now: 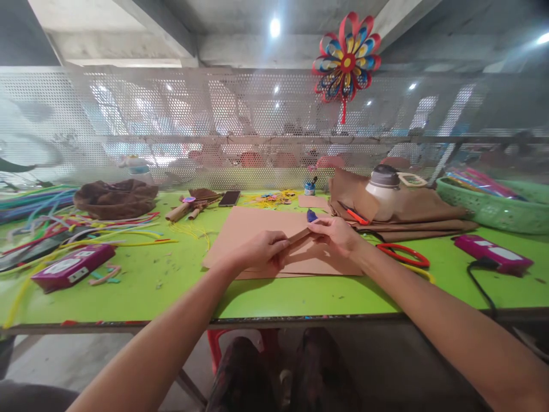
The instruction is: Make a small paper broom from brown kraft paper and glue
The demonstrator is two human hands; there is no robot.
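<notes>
My left hand (266, 249) is closed on the near-left end of a narrow brown paper strip (299, 236), thumb on top. The other end is pinched between the thumb and fingers of my right hand (335, 233). Whether the strip is folded or rolled cannot be made out. Both hands are just over brown paper sheets (244, 229) lying flat on the green table (171, 292). A small dark blue object (311, 215) shows just beyond my right fingertips; its kind is unclear.
Left are a purple power strip (75, 266), colourful pipe cleaners (38, 200) and a brown fabric bundle (115, 197). A phone (229, 198) lies behind the sheets. Right are red-handled scissors (403, 256), a white jug (382, 194), another purple power strip (493, 254) and a green basket (493, 209).
</notes>
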